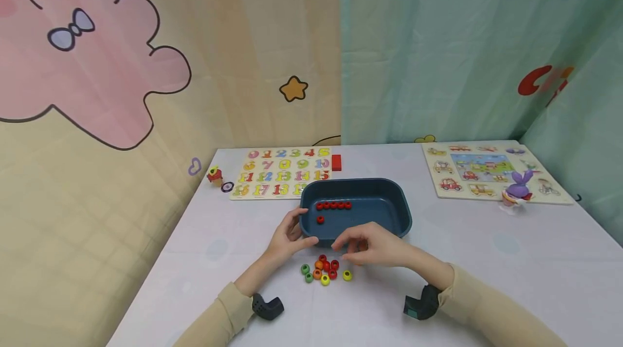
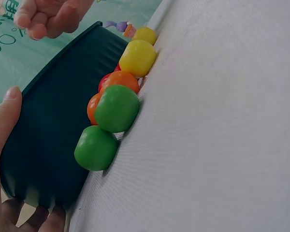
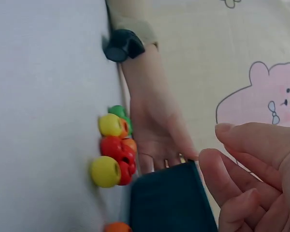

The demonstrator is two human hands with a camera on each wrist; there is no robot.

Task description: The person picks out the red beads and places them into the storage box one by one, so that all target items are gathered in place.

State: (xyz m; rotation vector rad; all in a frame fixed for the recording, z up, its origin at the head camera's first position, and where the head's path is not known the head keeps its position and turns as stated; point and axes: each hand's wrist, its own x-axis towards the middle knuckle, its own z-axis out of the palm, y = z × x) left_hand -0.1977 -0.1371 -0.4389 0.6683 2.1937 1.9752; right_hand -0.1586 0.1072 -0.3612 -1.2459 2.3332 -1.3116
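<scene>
A dark blue tray [image 1: 360,217] holds a row of several red beads [image 1: 333,205] with a single red bead [image 1: 320,220] in front of the row. My left hand [image 1: 291,236] grips the tray's near left corner, thumb at the rim and fingers around the side. Over the near edge hovers my right hand [image 1: 375,247], fingers loosely bent; the right wrist view shows nothing between its thumb and fingertips. Loose beads lie on the table before the tray: green [image 2: 117,108], orange [image 1: 317,274], red [image 1: 332,274] and yellow [image 3: 105,171]. Another orange bead [image 3: 118,227] shows at the right wrist view's bottom edge.
Behind the tray lies a number puzzle board [image 1: 272,174], with a red block [image 1: 336,162] beside it. A vehicle picture board [image 1: 448,174] is at the back right, a purple rabbit-like toy [image 1: 518,185] by its edge. A small red-and-yellow toy [image 1: 214,176] stands at the back left.
</scene>
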